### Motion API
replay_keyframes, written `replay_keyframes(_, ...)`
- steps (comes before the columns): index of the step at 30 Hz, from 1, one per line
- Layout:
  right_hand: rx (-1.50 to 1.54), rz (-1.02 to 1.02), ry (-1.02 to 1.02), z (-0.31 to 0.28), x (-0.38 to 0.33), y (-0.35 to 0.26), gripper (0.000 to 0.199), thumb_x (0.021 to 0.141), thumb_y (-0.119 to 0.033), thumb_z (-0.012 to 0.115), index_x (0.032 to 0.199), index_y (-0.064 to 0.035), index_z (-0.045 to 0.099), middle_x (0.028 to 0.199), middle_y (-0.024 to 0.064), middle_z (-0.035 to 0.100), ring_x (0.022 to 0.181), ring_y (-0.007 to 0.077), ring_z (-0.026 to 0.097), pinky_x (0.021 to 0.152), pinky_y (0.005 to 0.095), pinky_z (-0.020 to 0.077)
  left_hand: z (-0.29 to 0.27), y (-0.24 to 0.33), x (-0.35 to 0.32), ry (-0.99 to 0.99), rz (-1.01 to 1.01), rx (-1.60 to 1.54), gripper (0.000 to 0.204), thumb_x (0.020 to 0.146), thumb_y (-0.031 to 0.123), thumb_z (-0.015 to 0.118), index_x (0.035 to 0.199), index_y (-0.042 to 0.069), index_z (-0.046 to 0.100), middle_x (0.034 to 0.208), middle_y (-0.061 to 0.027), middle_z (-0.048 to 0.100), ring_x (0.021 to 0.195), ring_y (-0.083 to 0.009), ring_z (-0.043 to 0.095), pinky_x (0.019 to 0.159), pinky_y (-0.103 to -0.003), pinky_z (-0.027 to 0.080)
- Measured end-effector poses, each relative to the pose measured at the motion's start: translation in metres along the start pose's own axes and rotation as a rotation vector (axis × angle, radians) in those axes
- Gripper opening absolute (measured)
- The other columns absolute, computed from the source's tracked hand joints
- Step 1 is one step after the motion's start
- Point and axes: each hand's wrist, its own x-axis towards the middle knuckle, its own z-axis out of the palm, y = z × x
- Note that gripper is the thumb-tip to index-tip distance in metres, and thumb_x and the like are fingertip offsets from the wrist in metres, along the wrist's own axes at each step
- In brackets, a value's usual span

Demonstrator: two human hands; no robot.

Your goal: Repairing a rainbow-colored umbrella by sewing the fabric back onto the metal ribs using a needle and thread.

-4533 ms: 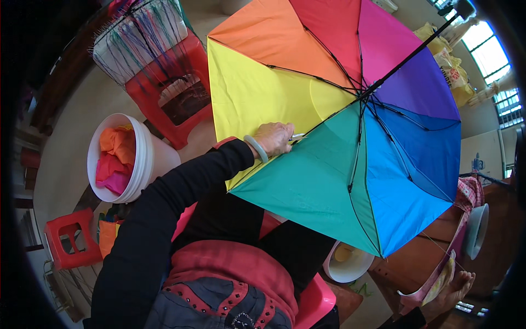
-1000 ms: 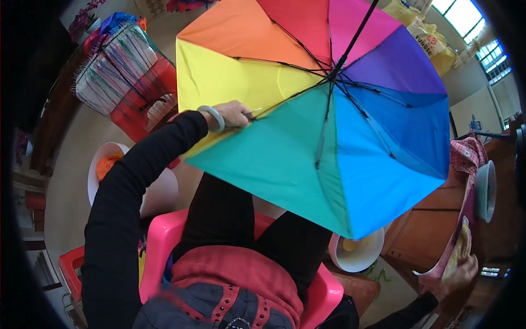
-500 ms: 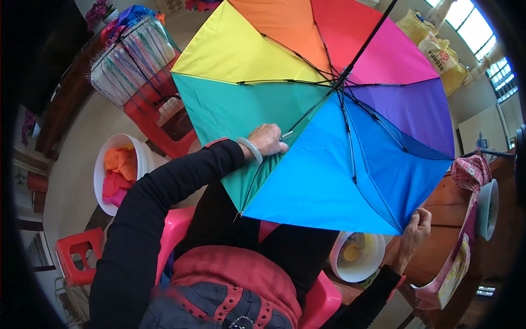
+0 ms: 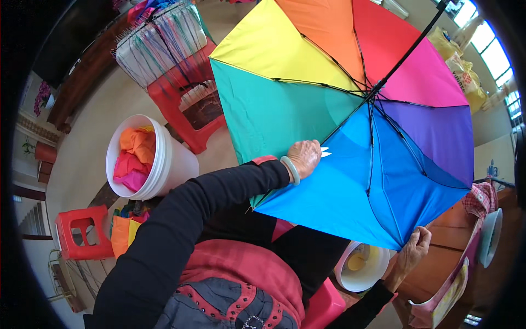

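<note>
A rainbow-coloured umbrella (image 4: 290,115) lies open across my lap, inside up, with its black ribs and shaft (image 4: 408,52) showing. The shaft leans to the far right. My left hand (image 4: 304,159), with a pale bangle on the wrist, is closed over the seam between the green and blue panels. Two pale pointed tips of thread snips (image 4: 325,152) stick out of its fingers; the rest is hidden in the palm. At the near right, my right hand (image 4: 415,245) pinches the corner of the blue panel by the canopy edge.
On the left stand a white bucket (image 4: 159,164) of coloured cloth and a small red stool (image 4: 82,233). A larger red stool (image 4: 183,109) carries a white box hung with threads. Another white bucket (image 4: 364,279) and a wooden table (image 4: 441,241) are at right.
My left hand has moved right along the canopy, from the green panel to the green-blue seam, snips still held. The view has shifted left; my right hand keeps the corner.
</note>
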Motion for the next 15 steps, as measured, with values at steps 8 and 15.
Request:
replay_keyframes(8,-0.038,0.008,0.033,-0.001,0.0,-0.006,0.008,0.088,-0.005,0.045,0.085,0.0005,0.05,0.076,0.0003,0.044,0.071,0.009,0.041,0.065,0.021,0.0362,-0.01,-0.015,0.0,-0.139,-0.154,-0.193,0.014,0.078,0.009,0.049,0.077,-0.004,0.052,0.071,-0.0227,0.059,0.067,-0.0375,0.06,0.061,-0.042,0.05)
replay_keyframes(15,-0.109,0.019,-0.004,-0.006,0.004,-0.009,0.008,0.087,-0.004,0.045,0.087,0.0013,0.052,0.076,0.0025,0.047,0.07,0.0117,0.044,0.066,0.0232,0.0385,0.017,-0.015,-0.008,0.047,-0.106,-0.18,0.01,0.074,0.01,0.052,0.072,0.0,0.055,0.074,-0.0216,0.06,0.067,-0.0347,0.061,0.058,-0.041,0.049)
